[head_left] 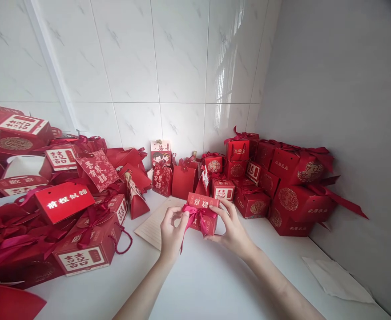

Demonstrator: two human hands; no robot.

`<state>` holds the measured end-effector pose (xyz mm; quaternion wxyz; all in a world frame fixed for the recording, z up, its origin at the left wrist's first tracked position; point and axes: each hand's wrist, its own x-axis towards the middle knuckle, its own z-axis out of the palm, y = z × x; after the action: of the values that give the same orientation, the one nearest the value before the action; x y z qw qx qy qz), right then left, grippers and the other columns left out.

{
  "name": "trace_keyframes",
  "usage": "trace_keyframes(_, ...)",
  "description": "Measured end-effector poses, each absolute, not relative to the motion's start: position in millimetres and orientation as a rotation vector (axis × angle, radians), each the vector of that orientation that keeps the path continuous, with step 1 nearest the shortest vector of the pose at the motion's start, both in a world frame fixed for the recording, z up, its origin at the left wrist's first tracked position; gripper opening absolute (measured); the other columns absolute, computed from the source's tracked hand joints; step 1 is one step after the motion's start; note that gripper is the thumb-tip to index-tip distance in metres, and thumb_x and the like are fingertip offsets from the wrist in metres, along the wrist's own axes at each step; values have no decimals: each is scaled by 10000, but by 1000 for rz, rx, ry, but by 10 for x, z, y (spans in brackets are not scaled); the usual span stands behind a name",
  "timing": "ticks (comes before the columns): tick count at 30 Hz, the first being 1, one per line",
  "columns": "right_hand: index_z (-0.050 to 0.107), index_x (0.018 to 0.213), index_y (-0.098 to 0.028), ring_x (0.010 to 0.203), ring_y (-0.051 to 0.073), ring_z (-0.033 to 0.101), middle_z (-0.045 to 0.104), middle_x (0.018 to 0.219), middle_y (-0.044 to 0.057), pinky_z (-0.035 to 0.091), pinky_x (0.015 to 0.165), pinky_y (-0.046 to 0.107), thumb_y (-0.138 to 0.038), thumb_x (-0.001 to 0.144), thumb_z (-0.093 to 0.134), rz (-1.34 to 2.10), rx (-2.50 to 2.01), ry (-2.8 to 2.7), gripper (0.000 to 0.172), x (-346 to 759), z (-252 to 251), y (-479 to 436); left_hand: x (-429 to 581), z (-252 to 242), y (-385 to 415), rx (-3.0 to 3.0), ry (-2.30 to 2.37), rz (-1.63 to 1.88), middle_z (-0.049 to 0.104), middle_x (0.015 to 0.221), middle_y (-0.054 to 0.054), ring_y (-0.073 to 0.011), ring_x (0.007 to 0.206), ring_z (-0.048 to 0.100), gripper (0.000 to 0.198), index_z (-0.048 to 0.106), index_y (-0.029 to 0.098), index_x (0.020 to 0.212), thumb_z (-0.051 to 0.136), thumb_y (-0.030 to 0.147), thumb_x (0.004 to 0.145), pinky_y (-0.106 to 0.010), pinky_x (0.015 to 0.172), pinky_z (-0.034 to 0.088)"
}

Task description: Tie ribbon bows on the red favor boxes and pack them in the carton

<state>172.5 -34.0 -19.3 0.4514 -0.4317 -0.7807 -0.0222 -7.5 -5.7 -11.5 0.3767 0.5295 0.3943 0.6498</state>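
Note:
A small red gift box (pixel 209 230) with pale lettering is held just above the white table, a magenta ribbon bow (pixel 200 216) across its front. My left hand (pixel 172 229) is closed at the box's left side, thumb and fingers pinching the left loop of the ribbon. A loose ribbon tail hangs below that thumb. My right hand (pixel 231 227) grips the box from the right, fingers on the upper corner and thumb at the lower edge. Just behind the box stands a small red box with a white label (pixel 224 192).
Red boxes and bags are heaped at left, including a box with a rope handle (pixel 91 249). More ribboned boxes (pixel 290 200) are stacked at right against the grey wall. Lined paper (pixel 153 224) lies left of my hands; a white tissue (pixel 337 279) lies at right.

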Motion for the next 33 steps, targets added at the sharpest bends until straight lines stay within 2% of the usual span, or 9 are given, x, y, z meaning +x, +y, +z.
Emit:
trace_keyframes(6, 340, 1275, -302, 1253, 342, 356, 231, 1336, 118, 450, 957, 483, -377, 695, 737, -47, -1078, -1969, 707, 1729, -194, -347, -48, -103, -102, 1485, 993, 1633, 615, 851, -42, -158, 792, 575, 263, 587, 174, 905, 614, 381, 745, -272, 744, 468)
trace_keyframes(9, 351, 1269, -298, 1245, 339, 369, 229, 1349, 119, 460, 949, 476, -372, 693, 738, -44, -1085, -1981, 698, 1728, -192, -347, -49, -112, -106, 1531, 1045, 1631, 600, 856, -41, -148, 788, 575, 211, 595, 178, 895, 563, 363, 798, -262, 725, 478)
trace_keyframes(14, 344, 1273, -287, 1247, 323, 371, 222, 1352, 124, 462, 953, 454, -338, 717, 724, -40, -1050, -2004, 676, 1705, -169, -369, -49, -130, -160, 2026, 929, 1934, 552, 773, -5, -113, 739, 538, 46, 610, 196, 829, 575, 175, 806, -202, 643, 466)
trace_keyframes(18, 334, 1268, -291, 1256, 332, 355, 226, 1343, 129, 454, 951, 482, -343, 747, 693, -23, -1037, -2013, 634, 1691, -144, -395, -48, -135, -199, 2473, 664, 2013, 550, 727, -1, -121, 737, 492, 233, 626, 205, 917, 585, 34, 765, -220, 670, 462)
trace_keyframes(22, 337, 1271, -291, 1239, 337, 379, 236, 1344, 133, 447, 952, 496, -381, 767, 666, -47, -1027, -2000, 608, 1695, -144, -393, -51, -120, -221, 2542, 607, 2054, 543, 696, -5, -139, 751, 473, 260, 631, 203, 922, 599, 15, 745, -249, 702, 463)
trace_keyframes(26, 354, 1271, -287, 1243, 331, 375, 239, 1348, 131, 448, 952, 481, -399, 770, 657, -54, -992, -1981, 596, 1706, -159, -386, -52, -104, -229, 2358, 662, 2062, 556, 716, 3, -127, 715, 497, 217, 630, 229, 893, 597, 63, 758, -230, 652, 452)
trace_keyframes(29, 394, 1254, -289, 1258, 317, 352, 248, 1357, 117, 427, 974, 465, -402, 747, 680, 28, -977, -1966, 593, 1695, -158, -397, -75, -96, -161, 1851, 923, 2014, 578, 763, -7, -128, 732, 540, 59, 611, 211, 822, 565, 185, 796, -225, 643, 448)
trace_keyframes(33, 472, 1188, -285, 1239, 300, 372, 364, 1306, 94, 406, 984, 459, -469, 613, 771, 404, -984, -1758, 674, 1646, -123, -404, -149, -116, 43, 1107, 1076, 1745, 595, 733, -10, -145, 708, 573, 169, 596, 182, 739, 600, 350, 726, -243, 653, 455)
